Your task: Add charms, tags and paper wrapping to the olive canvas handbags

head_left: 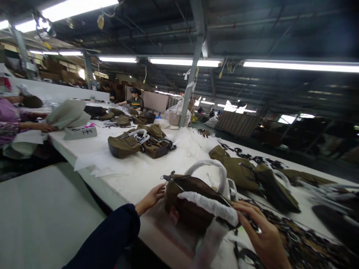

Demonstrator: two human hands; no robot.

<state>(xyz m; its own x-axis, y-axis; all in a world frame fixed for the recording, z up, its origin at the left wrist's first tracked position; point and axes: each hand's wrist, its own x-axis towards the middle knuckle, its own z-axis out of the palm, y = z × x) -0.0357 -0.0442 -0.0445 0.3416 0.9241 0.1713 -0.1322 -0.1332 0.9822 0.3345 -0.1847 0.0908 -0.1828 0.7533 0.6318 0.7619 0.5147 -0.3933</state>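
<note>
An olive-brown handbag (190,213) stands on the white table in front of me, its zipped top parted and dark inside. White wrapping covers its two handles, and a small reddish tag (174,215) hangs on the near side. My left hand (151,200) grips the bag's left end, fingertips partly hidden behind it. At the right end, my right hand (259,226) has its thumb and fingers closed on the top corner. A strip of translucent wrapping (211,239) hangs from the near handle.
More olive bags (241,172) lie to the right, and others (126,144) farther back. Dark straps with rings (300,231) are heaped at right. White wrapping sheets (190,144) pile up mid-table. A co-worker's hands (42,127) handle greenish-grey fabric (68,114) at left.
</note>
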